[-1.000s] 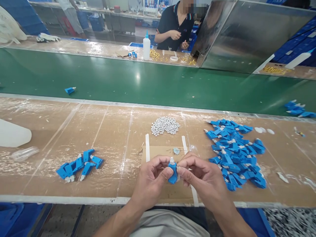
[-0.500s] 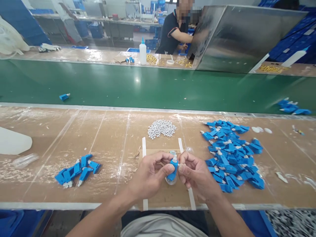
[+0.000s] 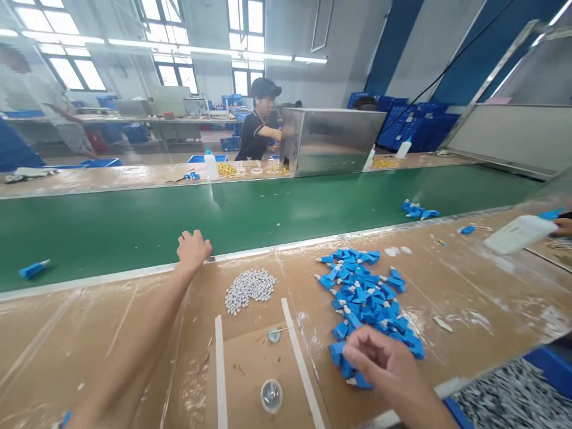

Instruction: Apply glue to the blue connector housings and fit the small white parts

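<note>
My left hand (image 3: 194, 249) is stretched over the near edge of the green belt (image 3: 250, 211), its fingers curled down; a sliver of blue shows between thumb and fingers, the rest hidden. At the near side of the heap of blue pieces with whitish tips (image 3: 364, 292), my right hand (image 3: 379, 360) has thumb and forefinger tips together at a blue piece (image 3: 337, 353). A pile of small grey-white parts (image 3: 250, 289) lies left of the heap. Between two white tape strips sit a small clear round cup (image 3: 271, 395) and a bluish blob with a thin stick (image 3: 274, 335).
One blue piece (image 3: 34, 270) lies on the belt at left, several (image 3: 419, 210) at right. Across the belt a person (image 3: 259, 128) works beside a metal box (image 3: 339, 140). At right, another person's hand (image 3: 563, 226) is by a white bottle (image 3: 521, 234). A blue bin (image 3: 547, 369) stands lower right.
My hands have parted from the blue piece they held together above the cup. The left has gone forward and left to the belt, the right to the blue heap. The view has risen and turned.
</note>
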`<state>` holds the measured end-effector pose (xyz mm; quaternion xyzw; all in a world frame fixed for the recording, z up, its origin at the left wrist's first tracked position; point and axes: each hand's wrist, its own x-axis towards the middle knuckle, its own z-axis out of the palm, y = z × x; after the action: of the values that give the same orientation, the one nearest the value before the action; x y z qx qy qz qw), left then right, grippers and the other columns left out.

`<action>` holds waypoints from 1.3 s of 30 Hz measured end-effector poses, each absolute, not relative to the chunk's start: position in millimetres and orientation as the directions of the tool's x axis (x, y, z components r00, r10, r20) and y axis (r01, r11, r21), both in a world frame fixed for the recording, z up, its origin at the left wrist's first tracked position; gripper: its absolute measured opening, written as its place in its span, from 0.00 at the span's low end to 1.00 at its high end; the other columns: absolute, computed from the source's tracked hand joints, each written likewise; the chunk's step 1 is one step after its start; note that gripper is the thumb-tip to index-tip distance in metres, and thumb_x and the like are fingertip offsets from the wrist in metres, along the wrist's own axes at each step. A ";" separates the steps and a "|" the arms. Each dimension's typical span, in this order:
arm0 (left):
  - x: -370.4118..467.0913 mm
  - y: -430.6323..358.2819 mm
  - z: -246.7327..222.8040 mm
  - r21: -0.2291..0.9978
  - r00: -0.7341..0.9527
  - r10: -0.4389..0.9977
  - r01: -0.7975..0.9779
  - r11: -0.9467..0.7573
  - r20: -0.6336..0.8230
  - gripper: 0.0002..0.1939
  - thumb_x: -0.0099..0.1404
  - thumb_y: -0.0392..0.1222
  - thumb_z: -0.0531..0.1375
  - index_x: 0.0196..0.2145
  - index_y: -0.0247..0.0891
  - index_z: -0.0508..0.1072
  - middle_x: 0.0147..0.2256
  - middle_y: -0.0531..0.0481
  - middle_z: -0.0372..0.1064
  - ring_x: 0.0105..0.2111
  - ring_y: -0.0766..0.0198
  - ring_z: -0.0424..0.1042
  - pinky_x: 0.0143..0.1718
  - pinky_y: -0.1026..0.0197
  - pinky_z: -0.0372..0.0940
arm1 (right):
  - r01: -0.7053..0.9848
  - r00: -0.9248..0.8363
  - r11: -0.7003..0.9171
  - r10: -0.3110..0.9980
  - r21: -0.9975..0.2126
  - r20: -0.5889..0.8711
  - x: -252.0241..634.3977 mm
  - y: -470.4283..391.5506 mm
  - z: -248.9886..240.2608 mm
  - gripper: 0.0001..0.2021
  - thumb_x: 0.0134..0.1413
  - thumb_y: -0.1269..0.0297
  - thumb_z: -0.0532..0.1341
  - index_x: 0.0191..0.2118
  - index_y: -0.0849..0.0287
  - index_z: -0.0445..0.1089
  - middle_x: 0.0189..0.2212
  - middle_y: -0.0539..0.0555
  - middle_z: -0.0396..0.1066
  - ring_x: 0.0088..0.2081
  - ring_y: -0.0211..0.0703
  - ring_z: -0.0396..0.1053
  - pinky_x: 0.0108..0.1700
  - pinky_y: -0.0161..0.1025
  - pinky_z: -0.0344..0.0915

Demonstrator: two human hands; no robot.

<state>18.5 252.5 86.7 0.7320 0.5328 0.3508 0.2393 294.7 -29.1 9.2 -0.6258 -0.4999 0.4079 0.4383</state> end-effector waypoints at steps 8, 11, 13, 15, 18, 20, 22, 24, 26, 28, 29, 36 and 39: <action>64.6 171.9 43.0 0.593 0.402 0.839 0.594 -0.544 0.367 0.12 0.67 0.43 0.61 0.47 0.37 0.74 0.48 0.40 0.68 0.51 0.51 0.68 0.54 0.47 0.63 | 0.871 0.167 -0.120 0.984 -0.477 0.058 362.4 147.8 32.6 0.10 0.61 0.62 0.65 0.44 0.62 0.74 0.47 0.59 0.73 0.50 0.54 0.71 0.53 0.53 0.68; 62.6 133.3 43.7 0.614 0.502 0.800 0.530 -0.585 0.329 0.12 0.70 0.46 0.56 0.47 0.39 0.72 0.46 0.42 0.69 0.48 0.52 0.70 0.49 0.47 0.65 | 0.866 0.148 -0.147 0.988 -0.477 -0.034 360.3 179.8 15.8 0.15 0.65 0.60 0.62 0.54 0.59 0.69 0.53 0.58 0.70 0.49 0.49 0.72 0.49 0.51 0.72; 53.9 115.4 46.8 0.675 0.535 0.804 0.494 -0.548 0.261 0.13 0.71 0.48 0.55 0.48 0.40 0.72 0.46 0.43 0.69 0.47 0.53 0.70 0.48 0.47 0.66 | 0.838 0.131 -0.138 0.990 -0.528 -0.052 357.2 184.3 8.7 0.16 0.65 0.60 0.62 0.56 0.59 0.68 0.54 0.59 0.70 0.49 0.49 0.72 0.49 0.51 0.72; 44.5 103.5 51.1 0.744 0.553 0.812 0.461 -0.483 0.185 0.14 0.71 0.50 0.55 0.47 0.40 0.73 0.45 0.43 0.70 0.45 0.54 0.71 0.48 0.47 0.66 | 0.785 0.095 -0.099 0.995 -0.611 -0.039 353.8 179.7 8.0 0.16 0.65 0.60 0.62 0.55 0.59 0.69 0.54 0.58 0.70 0.49 0.49 0.72 0.49 0.51 0.72; 38.4 91.6 57.8 0.868 0.572 0.818 0.373 -0.326 0.062 0.16 0.70 0.52 0.57 0.46 0.40 0.74 0.46 0.43 0.72 0.45 0.55 0.72 0.49 0.49 0.67 | 0.639 -0.008 0.016 1.000 -0.769 0.014 342.9 158.4 16.4 0.14 0.65 0.57 0.61 0.50 0.61 0.70 0.47 0.58 0.73 0.45 0.48 0.73 0.47 0.49 0.72; 41.5 85.6 60.9 0.957 0.573 0.819 0.233 -0.173 0.008 0.17 0.69 0.53 0.58 0.49 0.40 0.73 0.47 0.43 0.73 0.47 0.55 0.73 0.51 0.51 0.67 | 0.487 -0.099 0.105 0.993 -0.867 0.065 328.5 135.0 23.7 0.18 0.64 0.49 0.59 0.45 0.61 0.70 0.40 0.57 0.74 0.41 0.47 0.73 0.44 0.46 0.72; 48.4 80.3 62.5 0.999 0.537 0.843 0.054 -0.001 -0.028 0.19 0.69 0.53 0.59 0.50 0.38 0.72 0.48 0.42 0.74 0.48 0.56 0.73 0.51 0.54 0.68 | 0.321 -0.177 0.171 0.977 -0.932 0.118 309.9 107.8 29.6 0.23 0.60 0.41 0.58 0.42 0.59 0.69 0.37 0.56 0.72 0.37 0.46 0.72 0.38 0.43 0.72; 55.8 75.4 63.0 0.974 0.536 0.837 -0.103 0.200 -0.115 0.19 0.69 0.54 0.59 0.47 0.35 0.73 0.44 0.40 0.75 0.44 0.58 0.76 0.45 0.59 0.70 | 0.181 -0.233 0.201 0.960 -0.963 0.156 291.1 82.7 33.8 0.24 0.56 0.38 0.60 0.40 0.58 0.69 0.35 0.54 0.69 0.33 0.44 0.70 0.33 0.40 0.69; 60.8 70.3 62.6 0.887 0.622 0.752 -0.193 0.419 -0.220 0.19 0.69 0.52 0.58 0.43 0.31 0.74 0.38 0.39 0.76 0.36 0.61 0.78 0.37 0.64 0.71 | 0.074 -0.279 0.204 0.944 -0.976 0.176 275.4 64.3 36.8 0.23 0.53 0.40 0.64 0.37 0.57 0.71 0.34 0.53 0.67 0.32 0.43 0.68 0.32 0.39 0.67; 61.6 65.0 61.6 0.774 0.722 0.636 -0.227 0.591 -0.274 0.16 0.69 0.48 0.60 0.40 0.28 0.75 0.35 0.38 0.76 0.31 0.64 0.77 0.29 0.69 0.69 | -0.001 -0.324 0.181 0.930 -0.984 0.171 263.8 53.2 39.1 0.21 0.52 0.42 0.66 0.36 0.58 0.72 0.33 0.52 0.66 0.30 0.41 0.67 0.32 0.39 0.67; 60.1 62.6 60.9 0.724 0.750 0.597 -0.240 0.647 -0.284 0.15 0.68 0.45 0.61 0.40 0.27 0.76 0.35 0.38 0.76 0.30 0.66 0.77 0.27 0.71 0.68 | -0.028 -0.347 0.163 0.924 -0.986 0.162 259.4 49.6 39.8 0.20 0.52 0.43 0.66 0.35 0.58 0.73 0.33 0.52 0.65 0.28 0.40 0.67 0.32 0.39 0.67; 13.9 47.2 55.4 0.599 0.628 0.721 -0.467 0.650 -0.293 0.10 0.62 0.30 0.65 0.43 0.29 0.76 0.33 0.46 0.73 0.26 0.71 0.74 0.26 0.76 0.69 | 0.118 -0.280 0.041 0.960 -0.992 0.006 238.0 16.1 21.9 0.20 0.57 0.54 0.66 0.53 0.55 0.71 0.36 0.52 0.68 0.37 0.43 0.67 0.39 0.38 0.66; -9.5 36.9 47.1 0.559 0.518 0.790 -0.568 0.604 -0.327 0.12 0.62 0.30 0.64 0.44 0.27 0.76 0.33 0.45 0.73 0.28 0.68 0.75 0.25 0.76 0.70 | 0.333 -0.233 -0.019 0.967 -0.943 -0.102 228.8 -5.1 1.4 0.12 0.60 0.55 0.64 0.44 0.57 0.75 0.30 0.50 0.68 0.32 0.41 0.65 0.36 0.37 0.63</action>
<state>-9.5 36.9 47.1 0.1954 0.2844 0.3999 0.8491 228.8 -5.1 1.4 -0.5252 -0.6188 0.4834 0.3280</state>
